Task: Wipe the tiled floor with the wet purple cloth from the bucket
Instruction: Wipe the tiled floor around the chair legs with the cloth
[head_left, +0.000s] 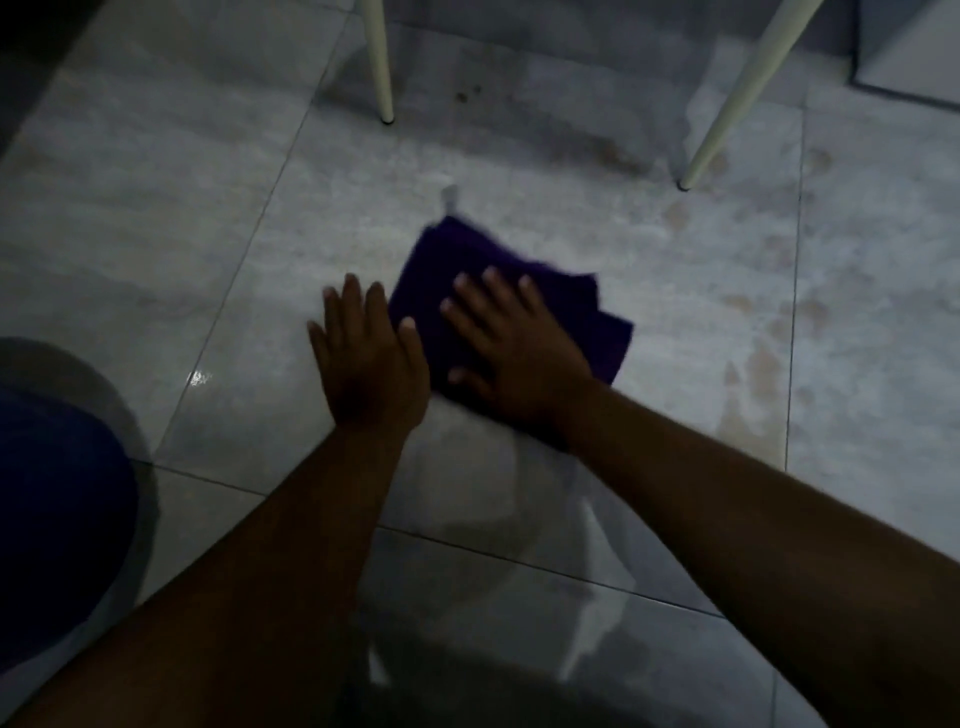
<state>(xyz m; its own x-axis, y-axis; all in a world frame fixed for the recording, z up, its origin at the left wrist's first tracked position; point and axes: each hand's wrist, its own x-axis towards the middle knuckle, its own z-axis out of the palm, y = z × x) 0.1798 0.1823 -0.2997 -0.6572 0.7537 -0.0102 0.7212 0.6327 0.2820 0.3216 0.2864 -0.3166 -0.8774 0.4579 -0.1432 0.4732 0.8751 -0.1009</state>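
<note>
A purple cloth (467, 260) lies spread on the grey tiled floor (182, 208) in the middle of the head view. My right hand (514, 358) presses flat on top of it, fingers apart. Just left of the cloth, my left hand (366, 358) rests flat on the tile, its thumb touching the cloth's left edge. The cloth and hands look blurred. A dark blue rounded object (57, 519), perhaps the bucket, sits at the left edge.
Two white furniture legs (382, 62) (727, 119) stand on the floor beyond the cloth. Brownish stains (763, 364) mark the tiles to the right. A wet sheen (519, 519) covers the tile near my arms. A pale panel (914, 41) is at top right.
</note>
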